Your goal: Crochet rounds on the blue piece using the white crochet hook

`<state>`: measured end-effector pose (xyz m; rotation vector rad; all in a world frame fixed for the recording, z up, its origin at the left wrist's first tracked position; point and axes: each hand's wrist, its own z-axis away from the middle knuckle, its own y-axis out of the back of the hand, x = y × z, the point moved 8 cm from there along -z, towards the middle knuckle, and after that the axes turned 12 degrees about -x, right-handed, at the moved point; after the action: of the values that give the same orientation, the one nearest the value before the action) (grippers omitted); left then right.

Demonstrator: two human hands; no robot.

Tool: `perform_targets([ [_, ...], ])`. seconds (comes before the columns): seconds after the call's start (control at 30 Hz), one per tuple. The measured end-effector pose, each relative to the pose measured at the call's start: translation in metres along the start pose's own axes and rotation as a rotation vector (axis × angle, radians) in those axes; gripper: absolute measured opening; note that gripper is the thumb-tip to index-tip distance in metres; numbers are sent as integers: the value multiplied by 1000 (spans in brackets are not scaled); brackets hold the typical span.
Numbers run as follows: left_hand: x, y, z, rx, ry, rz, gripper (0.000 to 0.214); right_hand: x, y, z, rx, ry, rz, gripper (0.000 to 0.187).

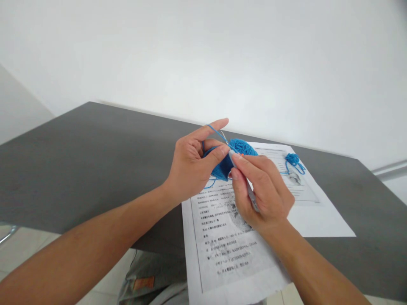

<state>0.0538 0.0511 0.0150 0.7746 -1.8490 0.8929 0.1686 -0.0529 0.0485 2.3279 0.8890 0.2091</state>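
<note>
My left hand (197, 159) is closed on a piece of blue crochet work (221, 170), pinching its top edge between thumb and fingers. Its index finger stretches out, and a strand of blue yarn (217, 132) runs over it down to the work. In my right hand (262, 182) is a crochet hook (252, 195) with a grey handle, held like a pen. The hook's thin metal tip (224, 136) meets the yarn by my left thumb. Just behind the fingers lies a ball of blue yarn (244, 147), partly hidden.
Printed sheets of paper (232, 275) with text and pictures lie under my hands, one over the dark grey table's (121, 156) front edge. A small tangle of blue yarn (293, 160) rests on the right sheet. A white wall (190, 55) rises behind the table.
</note>
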Motion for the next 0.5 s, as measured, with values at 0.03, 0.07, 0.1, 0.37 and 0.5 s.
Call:
perform_targets([
  [0.03,-2,0,0,2,15,32,65,0,0,0,7,6,1,45],
  [0.07,-3,-1,1,4,23,60,63,0,0,1,18,14,-4,46],
  [0.1,-4,-2,1,3,27,85,61,0,0,1,27,22,-12,46],
  [0.37,1,0,-1,38,-57,133,42,1,-4,-1,28,29,-17,45],
  [0.5,4,-4,-2,-46,-19,228,48,-7,-5,-1,35,115,46,55],
])
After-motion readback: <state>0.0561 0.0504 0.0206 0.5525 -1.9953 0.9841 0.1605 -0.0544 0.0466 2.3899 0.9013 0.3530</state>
